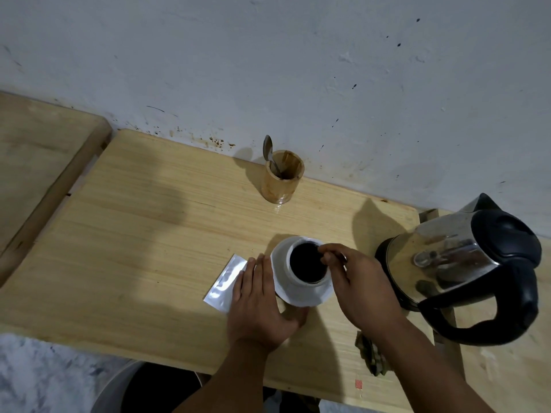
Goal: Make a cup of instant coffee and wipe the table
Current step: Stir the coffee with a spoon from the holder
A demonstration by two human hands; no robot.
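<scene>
A white cup full of dark coffee sits on a saucer on the tabletop. The right hand pinches something small over the cup. The left hand lies flat beside the saucer, covering part of a silver packet. A kettle stands right of the cup.

The right hand hides the cup's near rim and whatever its fingertips pinch. A forearm covers most of the cloth at the table's front edge.

Two bare forearms, no sleeves visible, left hand, right hand
</scene>
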